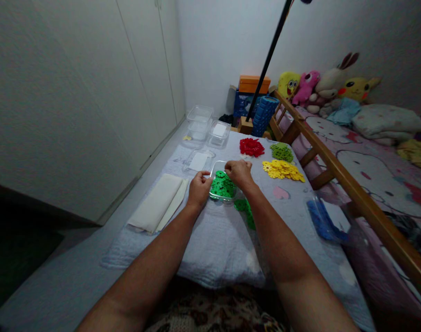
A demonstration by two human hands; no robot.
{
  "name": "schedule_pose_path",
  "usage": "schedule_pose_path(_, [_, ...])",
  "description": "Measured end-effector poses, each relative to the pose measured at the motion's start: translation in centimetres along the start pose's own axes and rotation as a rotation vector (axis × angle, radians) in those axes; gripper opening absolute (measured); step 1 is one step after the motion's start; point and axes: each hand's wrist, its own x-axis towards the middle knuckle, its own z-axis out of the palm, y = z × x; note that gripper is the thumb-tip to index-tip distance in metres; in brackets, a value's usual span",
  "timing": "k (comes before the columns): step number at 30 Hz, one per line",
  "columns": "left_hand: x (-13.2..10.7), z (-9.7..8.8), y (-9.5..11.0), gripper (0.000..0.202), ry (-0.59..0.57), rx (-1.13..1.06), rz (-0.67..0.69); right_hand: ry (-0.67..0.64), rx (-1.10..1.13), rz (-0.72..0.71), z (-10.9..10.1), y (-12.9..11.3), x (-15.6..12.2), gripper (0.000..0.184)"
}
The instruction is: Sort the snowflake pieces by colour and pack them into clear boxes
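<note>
A clear plastic container [213,168] holds a pile of green flower-shaped plastic discs [223,183]. My left hand [199,190] grips its left side, thumb and fingers at the rim. Over the container's far right corner is my right hand [239,172], its fingers closed and pointing down. Whatever it may hold is hidden by the fingers. More loose green discs [241,205] lie on the cloth, partly covered by my right forearm. Beyond my right hand are heaps of red discs [251,147], yellow discs [283,170] and light green discs [281,152].
Clear tubs [200,124] and a smaller container [219,131] stand at the back left, near a clear lid [198,161]. Folded cream paper [157,203] lies left. A container with blue pieces [326,219] sits at the right edge, beside a wooden bed rail [352,184].
</note>
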Motion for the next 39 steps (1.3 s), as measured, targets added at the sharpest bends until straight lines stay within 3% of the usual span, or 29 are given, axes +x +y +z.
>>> schedule_pose_path(8, [0.0, 0.0, 0.1, 0.031, -0.001, 0.007, -0.013, 0.149, 0.129, 0.076, -1.9, 4.5, -3.2, 0.017])
schedule_pose_path(13, [-0.1, -0.1, 0.1, 0.031, -0.002, 0.009, -0.012, 0.011, 0.077, 0.029, -1.3, 6.5, -6.4, 0.020])
schedule_pose_path(19, [-0.2, -0.1, 0.3, 0.031, 0.004, 0.012, -0.017, -0.193, 0.021, -0.072, 0.2, 6.1, -9.4, 0.033])
schedule_pose_path(27, [-0.1, -0.1, 0.2, 0.032, -0.002, 0.001, -0.011, -0.252, 0.065, -0.053, 0.6, 5.7, -9.5, 0.022])
schedule_pose_path(39, [-0.1, -0.1, 0.2, 0.032, -0.005, -0.006, -0.010, -0.183, 0.562, -0.126, -0.4, 8.5, -9.4, 0.005])
